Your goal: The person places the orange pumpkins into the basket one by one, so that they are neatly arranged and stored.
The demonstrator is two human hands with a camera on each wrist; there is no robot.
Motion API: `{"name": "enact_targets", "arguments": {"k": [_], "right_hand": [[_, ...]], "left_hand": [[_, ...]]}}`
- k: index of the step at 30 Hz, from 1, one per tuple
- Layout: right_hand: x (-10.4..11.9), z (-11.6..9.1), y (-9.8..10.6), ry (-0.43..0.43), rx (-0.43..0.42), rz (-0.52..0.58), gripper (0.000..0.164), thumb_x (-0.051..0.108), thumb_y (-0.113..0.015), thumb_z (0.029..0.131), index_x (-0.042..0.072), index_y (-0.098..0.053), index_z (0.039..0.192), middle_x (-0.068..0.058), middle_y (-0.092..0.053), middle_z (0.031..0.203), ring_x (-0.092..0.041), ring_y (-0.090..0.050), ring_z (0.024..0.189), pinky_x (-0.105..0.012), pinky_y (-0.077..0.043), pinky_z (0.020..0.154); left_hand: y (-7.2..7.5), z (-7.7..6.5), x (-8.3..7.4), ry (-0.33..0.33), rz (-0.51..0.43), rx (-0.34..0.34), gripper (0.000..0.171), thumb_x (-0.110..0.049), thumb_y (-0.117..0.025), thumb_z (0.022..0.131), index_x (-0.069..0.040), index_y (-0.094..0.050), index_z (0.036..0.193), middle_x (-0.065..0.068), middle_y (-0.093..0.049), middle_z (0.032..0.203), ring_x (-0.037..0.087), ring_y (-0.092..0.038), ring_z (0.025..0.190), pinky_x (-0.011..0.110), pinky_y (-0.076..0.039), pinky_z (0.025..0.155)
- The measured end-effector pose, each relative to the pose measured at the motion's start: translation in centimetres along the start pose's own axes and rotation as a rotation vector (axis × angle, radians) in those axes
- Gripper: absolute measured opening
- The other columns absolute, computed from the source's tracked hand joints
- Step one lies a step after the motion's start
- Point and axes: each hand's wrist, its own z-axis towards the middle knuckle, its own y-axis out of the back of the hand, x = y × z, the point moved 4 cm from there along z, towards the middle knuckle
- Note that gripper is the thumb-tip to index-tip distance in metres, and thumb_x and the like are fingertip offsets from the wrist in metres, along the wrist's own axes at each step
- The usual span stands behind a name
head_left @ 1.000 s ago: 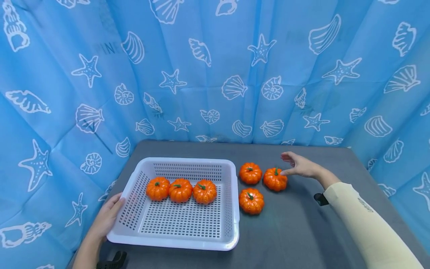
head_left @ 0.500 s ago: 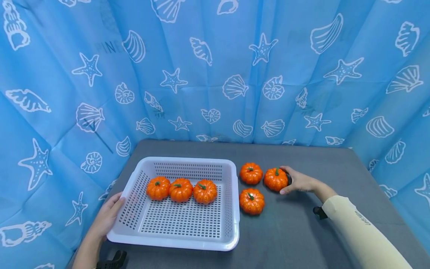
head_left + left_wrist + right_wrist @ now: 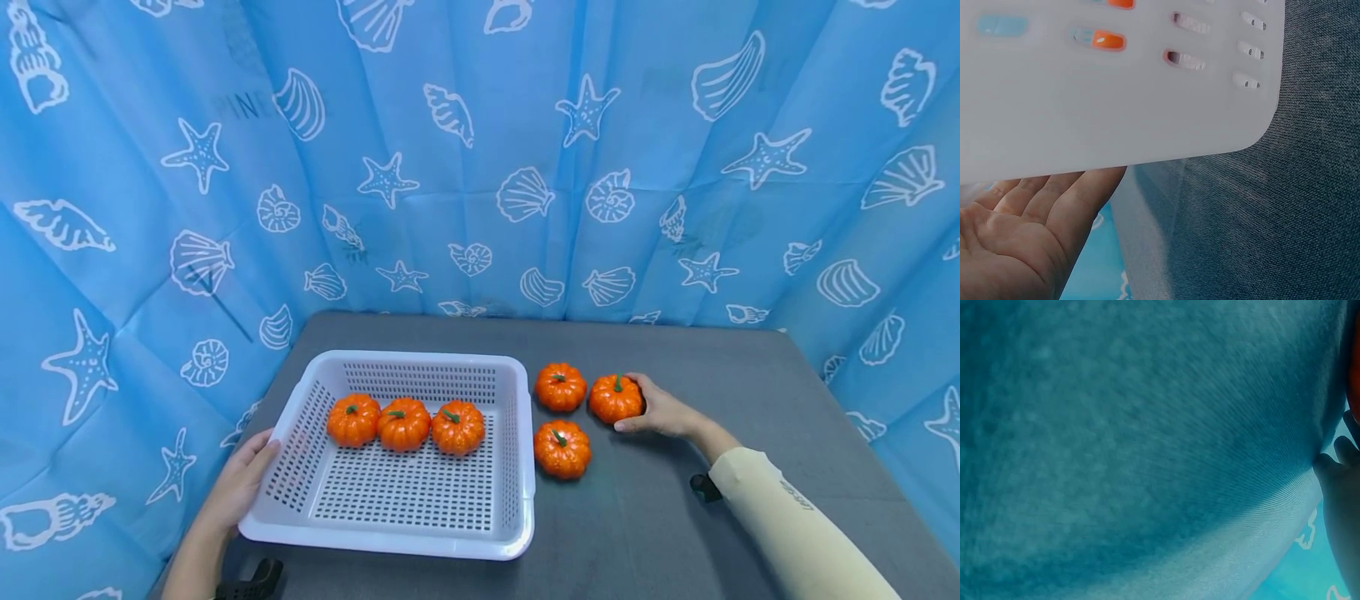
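Note:
My left hand (image 3: 238,483) grips the left rim of a white perforated plastic basket (image 3: 300,533), thumb on top of the rim. In the left wrist view, the fingers (image 3: 1079,197) pass out of sight at the edge of the basket wall. Inside the basket, three small orange pumpkins (image 3: 403,425) with green stems sit in a row. Over on the right, my right hand (image 3: 663,410) holds a pumpkin (image 3: 615,399) from its right side, thumb at the front and fingers round the back. Only a sliver of that pumpkin (image 3: 1354,375) shows in the right wrist view.
Two more pumpkins stand between the basket and the held one, a back pumpkin (image 3: 560,387) and a front pumpkin (image 3: 562,449). Grey cloth covers the table (image 3: 637,525). A blue curtain (image 3: 480,167) with white seashells and starfish hangs behind and at the sides.
My right hand has come down from above the rightmost pumpkin and closed round its right side. The left hand, the basket and the other pumpkins have stayed put.

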Motion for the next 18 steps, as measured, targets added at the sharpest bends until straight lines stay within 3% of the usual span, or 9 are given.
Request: {"name": "enact_targets", "arguments": {"k": [7,13,18], "right_hand": [[0.3,-0.4,0.2,0.007,-0.042,0.019,0.088,0.027,-0.074,0.082,-0.005,-0.019,0.142,-0.032,-0.034,0.138,-0.041,-0.044,0.118,-0.058,-0.039,0.099],[0.7,-0.7,1.5,-0.01,-0.127,0.011,0.087,0.03,-0.074,0.082,-0.004,-0.021,0.142,-0.03,-0.036,0.137,-0.04,-0.046,0.115,-0.057,-0.041,0.096],[1.7,-0.8,2.7,0.002,-0.139,0.006,0.087,0.031,-0.072,0.084,-0.004,-0.018,0.144,-0.029,-0.034,0.138,-0.041,-0.045,0.115,-0.057,-0.042,0.096]], "left_hand": [[-0.1,0.0,-0.1,-0.004,-0.001,-0.001,0.06,-0.047,-0.036,0.1,-0.009,-0.027,0.146,0.031,-0.052,0.126,0.033,-0.07,0.09,0.048,-0.058,0.067],[-0.1,0.0,-0.1,0.005,-0.007,0.001,0.06,-0.048,-0.036,0.1,-0.01,-0.028,0.145,0.032,-0.052,0.126,0.034,-0.07,0.09,0.049,-0.058,0.067],[0.1,0.0,0.0,0.018,0.011,-0.003,0.061,-0.049,-0.037,0.099,-0.011,-0.027,0.146,0.031,-0.051,0.127,0.033,-0.07,0.091,0.049,-0.058,0.068]]}}
